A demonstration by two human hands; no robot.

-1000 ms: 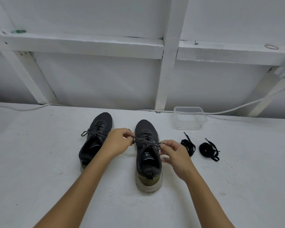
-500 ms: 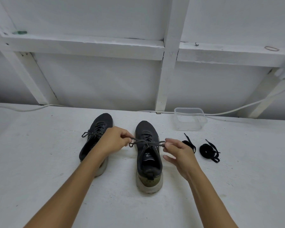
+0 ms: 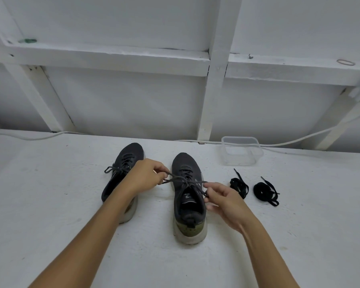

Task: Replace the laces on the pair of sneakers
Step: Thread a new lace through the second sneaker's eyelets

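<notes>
We see two dark sneakers standing side by side on a white painted surface [image 3: 50,204], toes pointing to the far side. The right sneaker [image 3: 188,204] sits in the middle of the scene, its pale sole and olive heel patch nearest to us. The left sneaker [image 3: 121,179] stands just to its left and a little farther off, its near half partly covered by our left forearm; its grey lace is tied in a bow.

Our left hand [image 3: 146,175] hovers between the two shoes, its fingers curled and pinching one loop of the grey lace [image 3: 185,180] on the right sneaker. Our right hand [image 3: 222,199] is at the right side of the same shoe, fingertips pinching the other part of that lace near the top eyelets. The lace runs taut across the shoe's tongue between the two hands, crossing at a knot in the middle; whether the knot is tight or loosened we cannot quite tell from here.

To the right of the right sneaker lie two coiled black laces [image 3: 239,186], one beside the other, apart from the shoe and from each other. Farther off, by the white wall, stands a clear plastic container [image 3: 241,150], and a white cable [image 3: 299,140] runs along the far edge of the surface behind it.
</notes>
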